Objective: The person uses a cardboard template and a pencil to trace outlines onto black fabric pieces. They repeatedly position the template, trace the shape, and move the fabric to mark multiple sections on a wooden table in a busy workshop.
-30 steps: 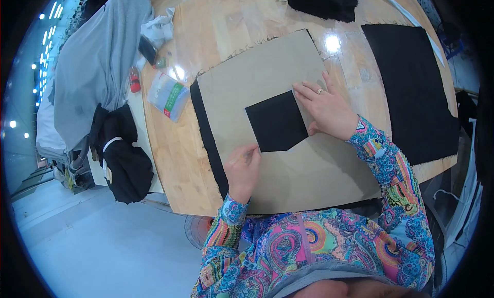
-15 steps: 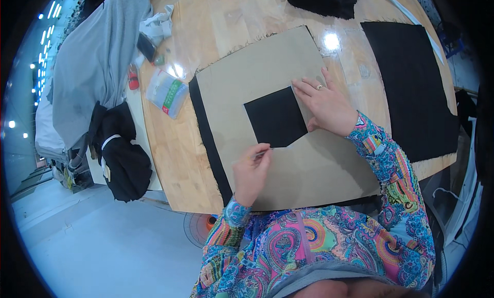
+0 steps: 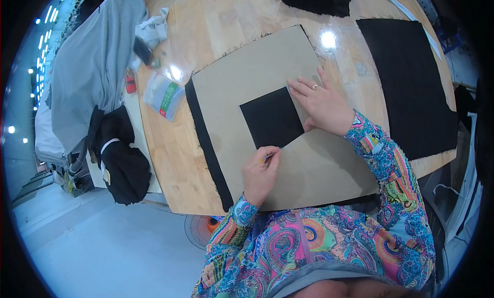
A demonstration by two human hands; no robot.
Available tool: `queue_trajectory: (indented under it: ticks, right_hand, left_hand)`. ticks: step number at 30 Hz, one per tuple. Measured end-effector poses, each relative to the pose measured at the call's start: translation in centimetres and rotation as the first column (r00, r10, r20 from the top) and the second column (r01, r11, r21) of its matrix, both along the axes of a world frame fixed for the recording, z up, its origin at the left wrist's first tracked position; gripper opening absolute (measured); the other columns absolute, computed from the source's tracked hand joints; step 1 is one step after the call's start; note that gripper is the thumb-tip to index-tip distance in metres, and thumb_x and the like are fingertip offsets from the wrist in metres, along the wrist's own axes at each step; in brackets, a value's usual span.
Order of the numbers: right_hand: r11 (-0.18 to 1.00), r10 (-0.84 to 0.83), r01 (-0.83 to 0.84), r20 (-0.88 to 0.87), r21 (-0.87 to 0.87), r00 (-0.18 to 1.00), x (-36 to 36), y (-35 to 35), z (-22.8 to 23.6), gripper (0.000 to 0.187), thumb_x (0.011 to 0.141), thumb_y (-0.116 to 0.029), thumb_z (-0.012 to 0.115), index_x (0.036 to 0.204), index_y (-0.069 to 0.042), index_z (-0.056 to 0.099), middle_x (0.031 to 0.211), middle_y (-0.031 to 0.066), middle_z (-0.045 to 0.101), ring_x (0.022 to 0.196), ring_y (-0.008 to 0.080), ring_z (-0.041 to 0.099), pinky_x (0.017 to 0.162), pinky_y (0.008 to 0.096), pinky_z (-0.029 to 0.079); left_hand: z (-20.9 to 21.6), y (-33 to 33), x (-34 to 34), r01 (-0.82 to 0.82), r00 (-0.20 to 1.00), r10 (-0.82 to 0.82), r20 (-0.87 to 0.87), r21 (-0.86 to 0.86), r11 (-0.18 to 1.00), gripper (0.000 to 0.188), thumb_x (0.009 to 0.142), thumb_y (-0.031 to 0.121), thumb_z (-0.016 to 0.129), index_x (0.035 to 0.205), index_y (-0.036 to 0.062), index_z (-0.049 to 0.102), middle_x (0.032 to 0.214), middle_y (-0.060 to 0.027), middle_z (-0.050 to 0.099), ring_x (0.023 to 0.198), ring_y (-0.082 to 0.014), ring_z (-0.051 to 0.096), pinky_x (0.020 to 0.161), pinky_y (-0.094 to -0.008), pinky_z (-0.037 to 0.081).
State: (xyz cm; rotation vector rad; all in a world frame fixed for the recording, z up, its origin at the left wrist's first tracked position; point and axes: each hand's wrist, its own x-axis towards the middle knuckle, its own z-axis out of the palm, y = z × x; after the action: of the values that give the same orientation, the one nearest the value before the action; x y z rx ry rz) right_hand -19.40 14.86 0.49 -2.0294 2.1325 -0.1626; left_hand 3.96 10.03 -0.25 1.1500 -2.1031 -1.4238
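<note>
A stiff beige sheet [image 3: 247,71] with a pocket-shaped cutout lies over black fabric [image 3: 272,118], which shows through the opening and along the left side. At the cutout's lower point, my left hand [image 3: 260,174] pinches a small slim tool [image 3: 265,157], mostly covered by my fingers; its kind is not clear. The tip is by the lower edge of the opening. My right hand [image 3: 327,112], a ring on one finger, lies spread on the sheet along the cutout's right edge.
Another black fabric piece [image 3: 411,87] lies at the right, and a folded black bundle [image 3: 316,1] at the back. To the left are a clear packet [image 3: 163,96], a phone [image 3: 142,50], a red item [image 3: 130,81], grey cloth [image 3: 98,61] and a tied black bundle [image 3: 125,164].
My left hand has slid to the right along the lower edge of the cutout to its point, still pinching the tool. My right hand keeps its place on the sheet.
</note>
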Motion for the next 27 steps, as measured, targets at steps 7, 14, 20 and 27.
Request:
queue_trajectory:
  ticks: [7,14,20,27]
  right_hand:
    - [1.0,0.008,-0.007,-0.01,0.011,1.0,0.2,-0.2,0.0,0.089,0.056,-0.031,0.083,0.131,0.001,0.049,0.137,0.0063,0.044,0.132,0.0196,0.037,0.114,0.0564,0.014]
    - [1.0,0.002,-0.002,-0.008,0.029,1.0,0.1,-0.1,0.0,0.089,0.056,-0.032,0.083,0.132,0.001,0.049,0.139,0.0064,0.044,0.132,0.0199,0.037,0.115,0.057,0.013]
    - [1.0,0.012,-0.012,-0.012,0.029,1.0,0.2,-0.2,-0.1,0.09,0.057,-0.032,0.083,0.133,0.002,0.048,0.139,0.007,0.044,0.133,0.0203,0.036,0.114,0.0571,0.014]
    - [1.0,0.001,0.0,-0.011,0.023,1.0,0.1,-0.1,0.0,0.089,0.057,-0.033,0.083,0.131,0.002,0.049,0.139,0.0072,0.044,0.132,0.0211,0.037,0.114,0.057,0.014]
  left_hand:
    - [0.3,-0.2,0.0,0.002,0.998,0.0,0.069,-0.04,0.999,0.007,0.086,0.002,0.065,0.092,-0.0011,0.067,0.078,-0.0029,0.067,0.072,-0.0055,0.061,0.065,-0.0211,0.05]
    - [0.3,-1.7,1.5,-0.064,0.993,0.068,0.091,-0.054,0.996,0.006,0.086,0.003,0.065,0.091,-0.001,0.066,0.076,-0.0031,0.067,0.072,-0.0053,0.061,0.065,-0.0208,0.05]
    - [0.0,-2.9,3.0,-0.105,0.988,0.115,0.099,-0.099,0.99,0.007,0.086,0.003,0.065,0.09,-0.002,0.065,0.076,-0.0032,0.067,0.07,-0.0048,0.061,0.064,-0.0198,0.049]
    - [0.3,-2.7,2.7,-0.107,0.992,0.11,0.063,-0.049,0.993,0.007,0.087,0.003,0.065,0.091,-0.0016,0.065,0.077,-0.0019,0.066,0.071,-0.004,0.059,0.064,-0.0187,0.047]
